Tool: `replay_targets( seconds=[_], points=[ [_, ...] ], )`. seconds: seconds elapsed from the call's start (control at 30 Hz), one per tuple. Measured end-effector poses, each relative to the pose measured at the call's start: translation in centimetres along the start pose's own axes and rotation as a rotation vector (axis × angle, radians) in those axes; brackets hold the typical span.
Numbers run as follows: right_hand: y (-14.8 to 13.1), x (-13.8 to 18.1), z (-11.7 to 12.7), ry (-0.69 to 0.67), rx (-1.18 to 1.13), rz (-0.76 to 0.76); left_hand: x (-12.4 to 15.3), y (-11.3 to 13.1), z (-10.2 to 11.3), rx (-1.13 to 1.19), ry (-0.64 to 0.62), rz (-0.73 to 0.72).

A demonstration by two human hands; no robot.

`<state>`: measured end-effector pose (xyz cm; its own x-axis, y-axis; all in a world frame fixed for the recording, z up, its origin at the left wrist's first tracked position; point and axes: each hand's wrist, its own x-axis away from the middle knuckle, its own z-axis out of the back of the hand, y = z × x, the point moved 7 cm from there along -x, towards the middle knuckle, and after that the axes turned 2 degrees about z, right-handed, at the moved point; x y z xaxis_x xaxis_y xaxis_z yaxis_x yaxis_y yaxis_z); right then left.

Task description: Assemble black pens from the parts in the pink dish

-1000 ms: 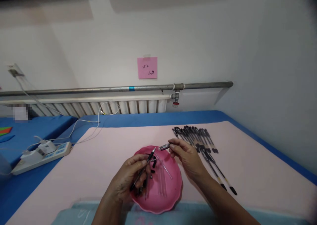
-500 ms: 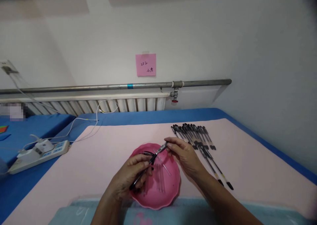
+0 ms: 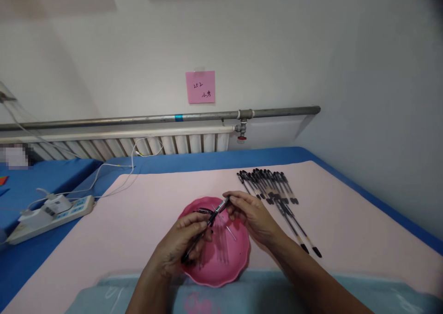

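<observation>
I'm on 1 cam, head-worn, facing fwd & down across the table point(image 3: 121, 217); pic's squeezed in ht by a qtr. It's a wide view: wall point(image 3: 138, 51) fills approx. the top half, w/ the pipe point(image 3: 145, 120) running slightly uphill to frame R. Forearms point(image 3: 148, 286) enter from the btm edge, so I see L hand point(image 3: 183, 238) & R hand point(image 3: 251, 215) from above/behind, nr ctr, closer to the lens than the wall. Power strip point(image 3: 62, 219) sits nr the L edge.
</observation>
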<state>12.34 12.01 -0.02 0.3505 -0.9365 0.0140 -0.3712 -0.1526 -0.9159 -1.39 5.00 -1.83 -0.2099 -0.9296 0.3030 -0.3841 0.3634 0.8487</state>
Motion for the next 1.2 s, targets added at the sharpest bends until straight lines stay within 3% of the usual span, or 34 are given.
replay_targets(
  seconds=[0.6, 1.1, 1.2],
  points=[
    [0.3, 0.1, -0.4, -0.061, -0.011, -0.036, -0.2, -0.2, -0.2, -0.027, -0.018, 0.007],
    [1.2, 0.4, -0.9, -0.072, 0.144, -0.048, -0.5, -0.8, -0.1, 0.002, 0.099, 0.053],
    [0.7, 0.6, -1.1, -0.032, 0.211, -0.02, -0.6, -0.4, -0.2, 0.0, 0.118, -0.009]
  ],
)
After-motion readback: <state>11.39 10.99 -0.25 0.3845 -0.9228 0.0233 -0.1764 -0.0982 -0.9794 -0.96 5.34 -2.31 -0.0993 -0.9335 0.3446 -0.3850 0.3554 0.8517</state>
